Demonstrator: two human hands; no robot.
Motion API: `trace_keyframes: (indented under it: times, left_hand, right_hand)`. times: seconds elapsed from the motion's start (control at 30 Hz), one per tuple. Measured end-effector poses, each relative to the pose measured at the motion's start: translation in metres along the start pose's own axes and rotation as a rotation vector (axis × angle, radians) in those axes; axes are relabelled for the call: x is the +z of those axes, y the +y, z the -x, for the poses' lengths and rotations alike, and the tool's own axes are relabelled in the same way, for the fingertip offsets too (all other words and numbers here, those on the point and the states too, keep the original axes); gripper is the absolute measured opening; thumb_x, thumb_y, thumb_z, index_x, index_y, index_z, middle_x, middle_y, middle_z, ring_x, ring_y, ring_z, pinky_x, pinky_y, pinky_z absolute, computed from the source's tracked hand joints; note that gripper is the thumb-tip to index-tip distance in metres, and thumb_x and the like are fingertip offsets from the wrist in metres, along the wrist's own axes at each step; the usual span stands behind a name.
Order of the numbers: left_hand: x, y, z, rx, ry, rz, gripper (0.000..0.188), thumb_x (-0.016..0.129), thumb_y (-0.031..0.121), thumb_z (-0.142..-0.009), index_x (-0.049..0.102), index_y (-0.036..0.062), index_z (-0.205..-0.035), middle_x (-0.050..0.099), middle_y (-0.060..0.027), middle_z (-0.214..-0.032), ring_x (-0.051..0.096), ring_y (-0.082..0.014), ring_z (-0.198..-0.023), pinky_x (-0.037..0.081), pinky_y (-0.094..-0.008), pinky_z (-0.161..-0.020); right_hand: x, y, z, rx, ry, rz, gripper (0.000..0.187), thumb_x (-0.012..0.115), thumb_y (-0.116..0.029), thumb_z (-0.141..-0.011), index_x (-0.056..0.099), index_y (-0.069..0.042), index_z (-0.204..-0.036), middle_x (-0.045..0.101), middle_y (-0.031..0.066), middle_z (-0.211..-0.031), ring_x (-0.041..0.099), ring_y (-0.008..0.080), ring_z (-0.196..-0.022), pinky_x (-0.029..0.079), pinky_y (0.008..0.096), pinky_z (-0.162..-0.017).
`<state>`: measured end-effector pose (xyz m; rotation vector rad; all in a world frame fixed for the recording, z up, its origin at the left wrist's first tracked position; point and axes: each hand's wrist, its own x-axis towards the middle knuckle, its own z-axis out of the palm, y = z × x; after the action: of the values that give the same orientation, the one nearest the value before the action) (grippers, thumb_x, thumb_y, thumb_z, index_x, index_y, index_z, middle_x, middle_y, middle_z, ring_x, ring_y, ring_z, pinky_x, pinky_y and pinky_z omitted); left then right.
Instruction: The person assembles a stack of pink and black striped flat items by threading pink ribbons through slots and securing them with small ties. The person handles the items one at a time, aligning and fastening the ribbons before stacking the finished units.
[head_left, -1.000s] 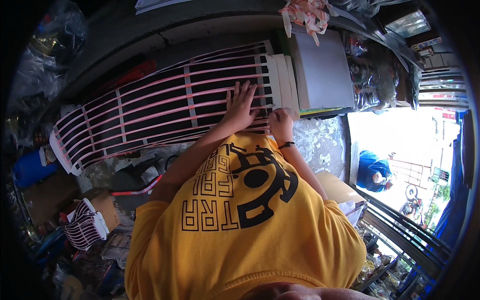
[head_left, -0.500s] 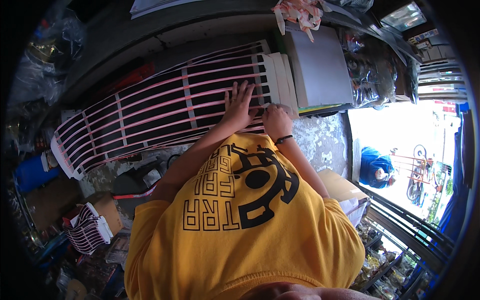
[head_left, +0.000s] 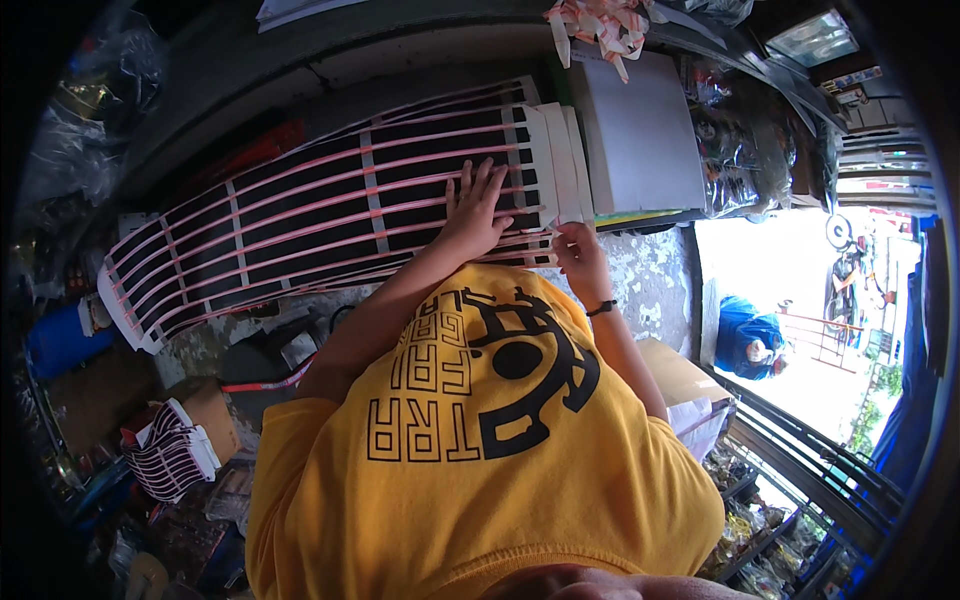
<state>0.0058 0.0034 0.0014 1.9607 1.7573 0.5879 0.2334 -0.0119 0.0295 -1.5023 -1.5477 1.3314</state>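
A long black sheet with pinkish lengthwise strips and grey cross bands lies across the work surface, curving down at its left end. More sheets like it show beneath. White end flaps stick out at its right end. My left hand rests flat on the sheet near that end, fingers spread. My right hand is at the near corner of the flaps, fingers pinched together; what lies between them is too small to make out.
A pale flat stack sits right of the flaps, beside clear plastic packages. Crumpled pink-and-white strips lie at the back. A smaller striped roll rests by a cardboard box at lower left. A person in blue is outside.
My right hand has moved right and slightly toward me, and its fingers have gone from a fist-like grip to a pinch. My left hand has stayed nearly in place on the sheet.
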Motion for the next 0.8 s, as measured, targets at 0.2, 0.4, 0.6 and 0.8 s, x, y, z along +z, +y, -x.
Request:
trace_keyframes:
  times: [0.2,0.4,0.6,0.8]
  left_hand:
    - [-0.003,0.001,-0.001,-0.017,-0.033,0.008,0.09,0.076,0.028,-0.08,0.022,0.0166,-0.151,0.019,-0.0154,-0.157,0.012,-0.0453,-0.146,0.011,-0.0672,-0.112]
    - [-0.004,-0.002,-0.002,-0.014,-0.05,0.064,0.088,0.072,0.029,-0.082,0.021,0.0192,-0.152,0.017,-0.0151,-0.159,0.009,-0.0458,-0.147,0.007,-0.0678,-0.112]
    - [-0.003,-0.008,-0.003,0.008,-0.059,0.112,0.084,0.068,0.033,-0.085,0.021,0.0197,-0.153,0.015,-0.0164,-0.16,0.007,-0.0473,-0.147,0.005,-0.069,-0.111]
    - [-0.004,-0.008,-0.002,0.025,-0.056,0.105,0.083,0.068,0.034,-0.085,0.022,0.018,-0.152,0.016,-0.0172,-0.159,0.007,-0.0485,-0.146,0.006,-0.0698,-0.11]
  right_hand:
    - [0.012,-0.005,-0.004,0.064,-0.112,-0.25,0.018,0.058,-0.008,-0.095,0.059,-0.001,-0.112,0.066,0.0032,-0.091,0.06,0.008,-0.067,0.05,0.0226,-0.059]
    - [0.007,-0.024,-0.009,0.073,-0.098,-0.408,0.015,0.057,-0.008,-0.098,0.059,0.002,-0.108,0.067,0.0068,-0.091,0.061,0.0088,-0.065,0.052,0.0227,-0.059]
    - [-0.004,-0.041,-0.014,0.047,-0.007,-0.364,0.01,0.06,-0.005,-0.095,0.059,0.002,-0.101,0.067,0.0063,-0.083,0.061,0.0095,-0.061,0.051,0.0222,-0.054]
    - [-0.001,-0.049,-0.023,-0.023,-0.017,-0.352,0.014,0.061,-0.003,-0.094,0.059,0.003,-0.107,0.068,0.0074,-0.088,0.063,0.0102,-0.066,0.053,0.0226,-0.061]
